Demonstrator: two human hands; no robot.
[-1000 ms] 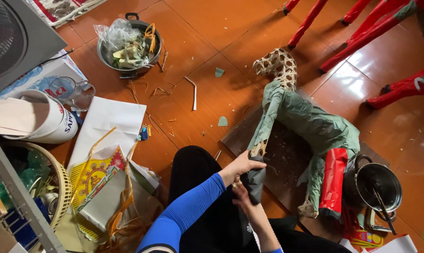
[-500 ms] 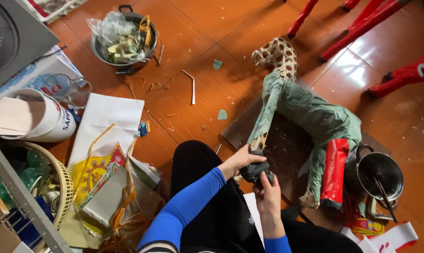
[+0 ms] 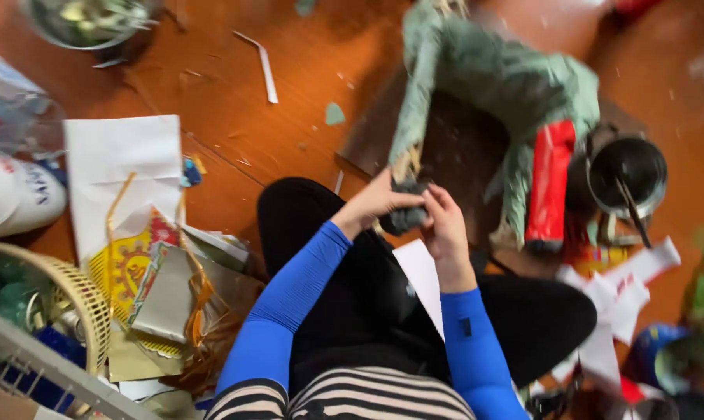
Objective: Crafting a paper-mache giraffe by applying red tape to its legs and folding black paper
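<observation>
A green paper-covered animal figure (image 3: pixel 496 82) on a woven frame stands on a dark board (image 3: pixel 453 148) on the orange tiled floor. My left hand (image 3: pixel 375 204) and my right hand (image 3: pixel 444 225) meet at the foot of its front leg (image 3: pixel 408 136). Both pinch a dark grey piece of paper (image 3: pixel 405 218) wrapped around that foot. One hind leg is covered in red paper (image 3: pixel 549 183). My arms wear blue sleeves, and my knees in black trousers lie under them.
A black pot with a brush (image 3: pixel 626 173) stands right of the figure. White paper strips (image 3: pixel 624 292) lie at the right. White sheets (image 3: pixel 122 159), yellow printed paper (image 3: pixel 130 264) and a wicker basket (image 3: pixel 72 292) are at the left, a metal bowl (image 3: pixel 87 19) at the top.
The view has dropped and moved closer. My right hand has come up beside the left hand onto the dark paper at the figure's front foot.
</observation>
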